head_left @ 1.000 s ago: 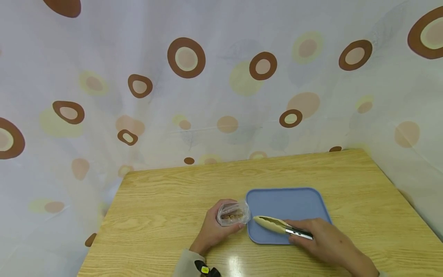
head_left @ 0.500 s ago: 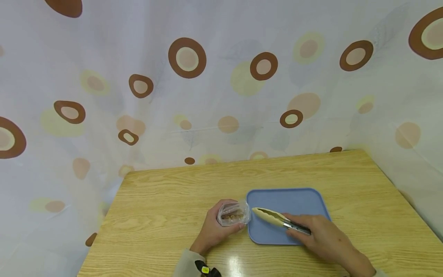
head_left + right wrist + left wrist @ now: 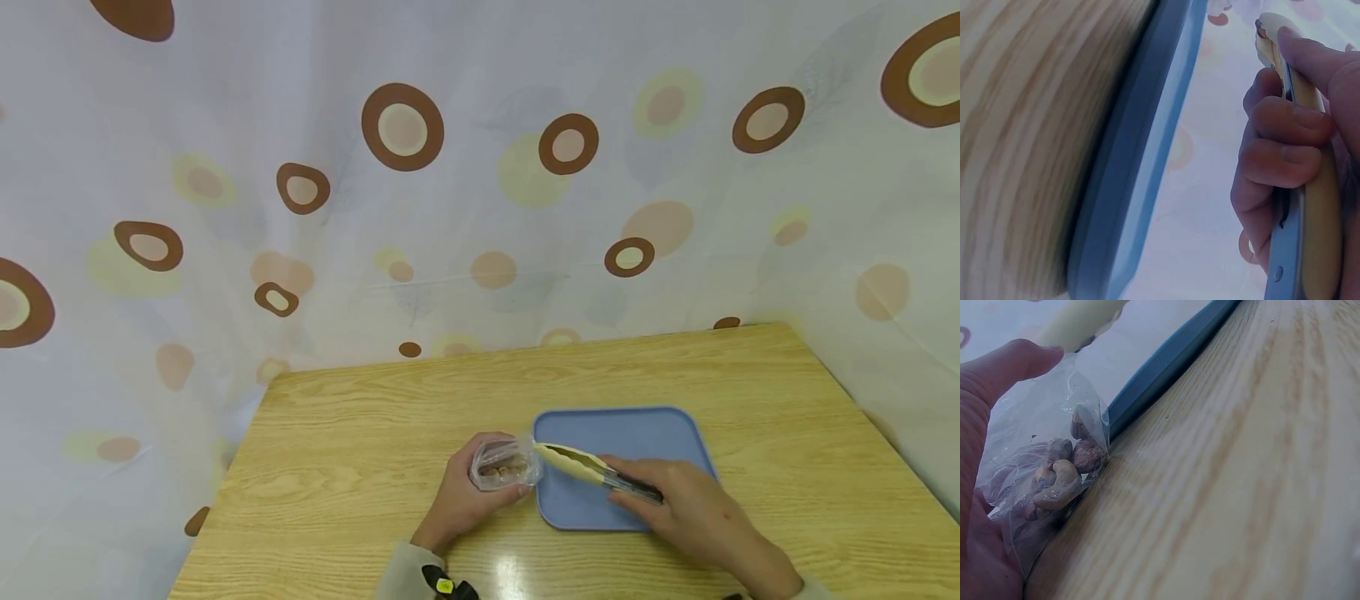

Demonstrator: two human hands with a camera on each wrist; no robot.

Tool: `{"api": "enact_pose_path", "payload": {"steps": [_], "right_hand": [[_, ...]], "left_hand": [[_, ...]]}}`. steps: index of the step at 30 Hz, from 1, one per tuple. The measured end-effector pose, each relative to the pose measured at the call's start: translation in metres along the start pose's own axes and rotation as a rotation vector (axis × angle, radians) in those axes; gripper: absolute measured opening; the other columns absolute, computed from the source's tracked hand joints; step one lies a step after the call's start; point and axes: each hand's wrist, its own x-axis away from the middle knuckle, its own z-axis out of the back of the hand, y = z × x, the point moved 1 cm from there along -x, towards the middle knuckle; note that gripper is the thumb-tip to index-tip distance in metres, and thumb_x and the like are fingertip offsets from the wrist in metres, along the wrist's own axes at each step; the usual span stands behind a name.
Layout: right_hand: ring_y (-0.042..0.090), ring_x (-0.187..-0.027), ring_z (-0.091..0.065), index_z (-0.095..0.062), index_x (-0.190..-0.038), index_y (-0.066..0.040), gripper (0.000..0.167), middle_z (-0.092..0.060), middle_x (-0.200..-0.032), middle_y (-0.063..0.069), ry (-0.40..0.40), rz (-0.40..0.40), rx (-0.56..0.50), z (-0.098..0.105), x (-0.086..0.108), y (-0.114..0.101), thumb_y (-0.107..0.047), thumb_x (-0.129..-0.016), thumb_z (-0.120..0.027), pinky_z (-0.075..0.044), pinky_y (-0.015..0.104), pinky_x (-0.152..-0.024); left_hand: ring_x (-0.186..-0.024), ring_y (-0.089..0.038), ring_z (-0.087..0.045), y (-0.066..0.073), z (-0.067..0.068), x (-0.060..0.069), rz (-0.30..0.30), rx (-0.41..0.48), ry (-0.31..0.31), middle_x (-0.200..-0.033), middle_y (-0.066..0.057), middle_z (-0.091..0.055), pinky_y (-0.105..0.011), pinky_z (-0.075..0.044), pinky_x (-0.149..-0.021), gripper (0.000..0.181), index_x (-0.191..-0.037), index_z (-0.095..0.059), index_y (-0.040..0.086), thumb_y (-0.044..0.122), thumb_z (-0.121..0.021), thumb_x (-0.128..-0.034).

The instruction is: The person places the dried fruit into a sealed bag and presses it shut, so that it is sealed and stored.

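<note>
A: What is the person holding?

B: The left hand [image 3: 468,490] has its grip curled around a clear plastic bag [image 3: 504,458], fingers on the far side and thumb on the near side. The right hand [image 3: 697,507] has its grip wrapped around the handle of a pair of tongs [image 3: 591,472] with pale yellow, scalloped ends.

A: Where is the bag, and what is in it?

B: It is low over the wood-grain counter [image 3: 375,433], just beside the left edge of a blue tray [image 3: 622,429]. Its mouth faces upward. The left wrist view shows nuts inside: one pale, curved nut [image 3: 1062,487] and several darker, rounder pieces [image 3: 1089,456].

A: And the tongs?

B: They slant over the tray, tips pointing left and slightly away from the person, close to the bag's upper right rim. Whether they touch the plastic cannot be told.

A: Anything around them?

B: A light sleeve [image 3: 405,571] on the left arm, with a black band and yellow tag at the wrist, and pale sheeting [image 3: 465,200] behind, printed with brown rings and soft yellow dots.
</note>
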Motion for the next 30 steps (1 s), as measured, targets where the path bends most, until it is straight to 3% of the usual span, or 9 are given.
{"api": "enact_pose_path", "payload": {"steps": [10,17,25,30], "right_hand": [[0.009,-0.101,-0.077,-0.073,-0.145,-0.018,0.049,-0.083,-0.123,-0.003,-0.013,0.024,-0.008,-0.003,-0.009,-0.011,-0.044,-0.103,-0.075,-0.059,0.028,-0.076],[-0.003,-0.088,-0.067,-0.072,-0.146,-0.016,0.05,-0.083,-0.12,-0.002,-0.032,0.061,-0.025,-0.005,-0.017,-0.019,-0.044,-0.104,-0.074,-0.05,0.024,-0.069],[-0.006,-0.074,-0.051,-0.071,-0.147,-0.015,0.052,-0.082,-0.112,-0.006,-0.058,0.07,-0.049,-0.007,-0.026,-0.028,-0.045,-0.105,-0.073,-0.043,0.021,-0.065],[-0.006,-0.072,-0.049,-0.07,-0.147,-0.013,0.053,-0.081,-0.109,-0.007,-0.066,0.086,-0.043,-0.009,-0.03,-0.032,-0.043,-0.105,-0.073,-0.042,0.021,-0.065]], "left_hand": [[-0.122,-0.021,-0.069,-0.001,0.0,0.0,-0.008,0.005,-0.004,-0.138,-0.003,-0.073,-0.029,-0.053,-0.107,0.058,-0.141,-0.068,0.023,0.018,-0.092,-0.0884],[-0.123,-0.018,-0.07,0.0,0.0,0.0,-0.019,0.028,-0.013,-0.139,-0.004,-0.072,-0.03,-0.054,-0.107,0.058,-0.141,-0.068,0.022,0.016,-0.092,-0.089],[-0.12,-0.014,-0.07,-0.001,-0.001,0.001,-0.009,0.038,-0.021,-0.14,-0.002,-0.071,-0.031,-0.056,-0.105,0.057,-0.142,-0.067,0.025,0.017,-0.09,-0.0907],[-0.118,-0.014,-0.07,-0.001,-0.001,0.001,-0.018,0.043,-0.021,-0.14,-0.003,-0.071,-0.031,-0.056,-0.104,0.058,-0.143,-0.067,0.024,0.017,-0.09,-0.0906]]}}
